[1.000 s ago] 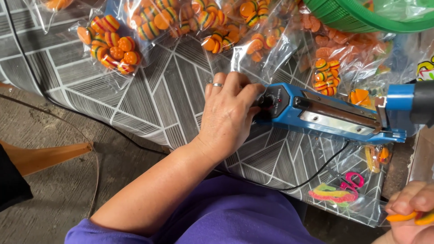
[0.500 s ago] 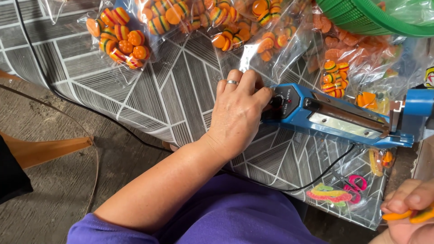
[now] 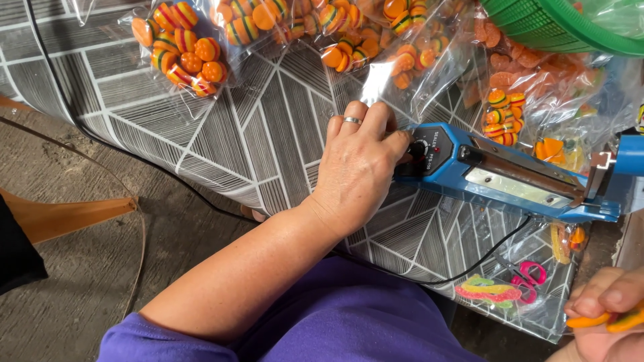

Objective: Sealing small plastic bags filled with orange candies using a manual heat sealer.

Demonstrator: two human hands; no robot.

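My left hand (image 3: pixel 359 171), with a ring on one finger, rests on the near end of a blue heat sealer (image 3: pixel 510 181). Its fingertips pinch the small black dial (image 3: pixel 417 149) on the sealer's front. The sealer lies on a table with a grey patterned cloth (image 3: pixel 268 134), and its arm is raised at the right. At the bottom right corner my right hand (image 3: pixel 604 308) holds orange and yellow candy strips (image 3: pixel 590 320) between its fingers. Part of that hand is cut off by the frame.
Clear bags of orange striped candies (image 3: pixel 184 50) lie along the far side of the table. A green plastic basket (image 3: pixel 563 23) sits at the top right. Pink scissors (image 3: pixel 530 271) and colourful gummy pieces (image 3: pixel 486 291) lie under plastic near the front. A black cable (image 3: pixel 100 134) runs off the table's left edge.
My left hand stays on the sealer's end, its fingers shifting slightly on the dial. The view has drifted a little. My right hand keeps the candy strips.
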